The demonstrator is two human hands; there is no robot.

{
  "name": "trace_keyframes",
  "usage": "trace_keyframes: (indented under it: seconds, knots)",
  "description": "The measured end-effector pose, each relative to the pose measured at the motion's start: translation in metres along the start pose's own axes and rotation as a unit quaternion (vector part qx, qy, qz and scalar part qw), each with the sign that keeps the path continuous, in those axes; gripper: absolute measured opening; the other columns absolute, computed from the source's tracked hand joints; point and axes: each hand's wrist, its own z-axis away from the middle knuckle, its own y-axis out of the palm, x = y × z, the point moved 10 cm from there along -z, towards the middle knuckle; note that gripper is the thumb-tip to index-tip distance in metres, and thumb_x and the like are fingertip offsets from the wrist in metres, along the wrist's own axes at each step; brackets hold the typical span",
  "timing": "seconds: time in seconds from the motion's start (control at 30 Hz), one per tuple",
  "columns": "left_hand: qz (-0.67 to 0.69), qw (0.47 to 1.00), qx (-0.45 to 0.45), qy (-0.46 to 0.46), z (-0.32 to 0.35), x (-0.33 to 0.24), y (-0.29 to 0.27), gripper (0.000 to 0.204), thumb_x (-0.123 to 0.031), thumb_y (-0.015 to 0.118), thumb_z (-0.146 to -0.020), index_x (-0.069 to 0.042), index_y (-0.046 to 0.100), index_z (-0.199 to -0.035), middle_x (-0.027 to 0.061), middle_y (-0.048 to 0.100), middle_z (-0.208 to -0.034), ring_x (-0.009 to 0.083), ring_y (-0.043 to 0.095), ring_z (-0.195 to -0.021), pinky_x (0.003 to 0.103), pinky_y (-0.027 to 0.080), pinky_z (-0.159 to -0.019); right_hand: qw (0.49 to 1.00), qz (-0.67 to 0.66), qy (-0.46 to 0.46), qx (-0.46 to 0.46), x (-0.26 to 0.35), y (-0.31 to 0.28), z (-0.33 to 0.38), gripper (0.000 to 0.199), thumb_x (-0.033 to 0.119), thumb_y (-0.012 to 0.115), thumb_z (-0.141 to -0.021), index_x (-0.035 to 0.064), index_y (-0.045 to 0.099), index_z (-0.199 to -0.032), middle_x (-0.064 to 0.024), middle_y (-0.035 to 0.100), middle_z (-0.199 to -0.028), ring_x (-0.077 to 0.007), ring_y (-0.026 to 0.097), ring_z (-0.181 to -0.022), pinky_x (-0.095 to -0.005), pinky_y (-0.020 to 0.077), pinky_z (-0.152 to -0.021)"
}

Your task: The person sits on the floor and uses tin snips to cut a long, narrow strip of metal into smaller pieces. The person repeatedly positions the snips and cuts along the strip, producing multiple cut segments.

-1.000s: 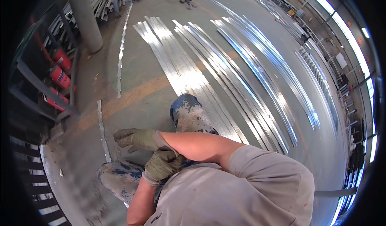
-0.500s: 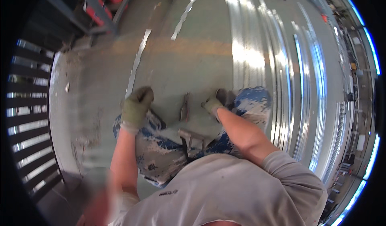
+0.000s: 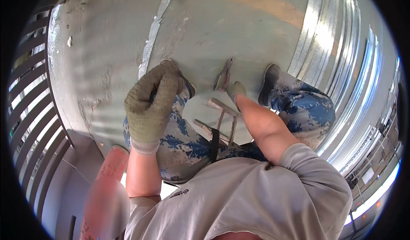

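My left hand (image 3: 149, 105) wears a greenish knit glove and is raised over my left knee. Its fingers are curled in to meet the thumb; whatever may be between their tips is hidden. On the floor between my feet lies a pair of pliers (image 3: 222, 77) with reddish handles. My right hand (image 3: 236, 90), gloved too, reaches down right beside the handles. Its fingers are mostly turned away, so I cannot tell whether they grip the pliers. A narrow shiny metal strip (image 3: 154, 30) lies on the floor and runs down behind my left hand.
Between my legs stands a low stool-like frame (image 3: 220, 119) with a black strap (image 3: 215, 144). Long metal profiles (image 3: 324, 35) lie along the right. A slatted railing (image 3: 32, 86) bounds the left side, and a red post (image 3: 112, 165) is close to my left arm.
The view has tipped downward and come nearer my legs. My left hand has risen toward the camera, still curled. My right hand has moved left to the pliers' handles.
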Motion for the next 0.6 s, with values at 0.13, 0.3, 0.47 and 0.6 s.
trace_keyframes:
  seconds: [0.13,0.3,0.47,0.6]
  knots:
    - [0.025,0.998,0.044,0.021,-0.003,-0.002,0.001,0.028,-0.007,0.072,-0.112,0.006,0.076,-0.135,0.0087,0.080,-0.105,0.0145,0.073,-0.093,0.030,0.060,-0.089,0.989,-0.143,0.031,0.017,0.016,0.020,-0.025,0.068,0.048,0.086,-0.087,-0.0052,0.077,-0.128,-0.0263,0.083,-0.111,-0.0382,0.083,-0.097,-0.0470,0.0624,-0.090]
    - [0.095,0.995,0.029,0.013,-0.008,-0.004,-0.014,0.034,0.000,0.069,-0.111,0.006,0.070,-0.145,0.0095,0.079,-0.113,0.0169,0.074,-0.104,0.034,0.059,-0.100,0.980,-0.185,0.044,-0.058,0.044,0.035,-0.040,0.055,0.036,0.085,-0.091,-0.0036,0.072,-0.127,-0.0303,0.080,-0.124,-0.0418,0.080,-0.114,-0.0494,0.0602,-0.103]
    - [0.114,0.991,-0.069,0.016,-0.033,0.007,-0.058,0.039,-0.004,0.072,-0.111,0.007,0.067,-0.149,0.0133,0.081,-0.121,0.0177,0.075,-0.109,0.035,0.060,-0.100,0.969,-0.212,0.064,-0.107,0.059,0.028,-0.022,0.059,0.028,0.088,-0.089,-0.0041,0.064,-0.132,-0.0262,0.079,-0.112,-0.0413,0.082,-0.097,-0.0493,0.0655,-0.091]
    - [-0.101,0.983,-0.113,-0.099,-0.104,0.067,-0.120,0.058,-0.015,0.080,-0.104,0.003,0.063,-0.156,0.0154,0.080,-0.131,0.0183,0.076,-0.116,0.030,0.059,-0.101,0.961,-0.265,0.054,-0.053,0.056,0.042,-0.026,0.051,0.027,0.091,-0.087,-0.0034,0.068,-0.121,-0.0196,0.079,-0.111,-0.0329,0.081,-0.089,-0.0487,0.0644,-0.078]
